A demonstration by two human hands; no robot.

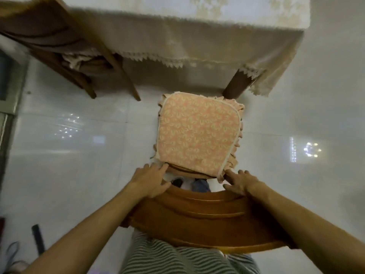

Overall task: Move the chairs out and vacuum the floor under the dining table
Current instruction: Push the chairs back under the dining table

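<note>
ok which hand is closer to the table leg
Right. The right hand is on the chair back, almost straight out from the table leg; the left hand is on the same chair back, further off to the left.

A home dining room: desk under lace-edged cloth at 12 o'clock, cushioned chair at 6, second chair at 10, tiled floor.
</note>
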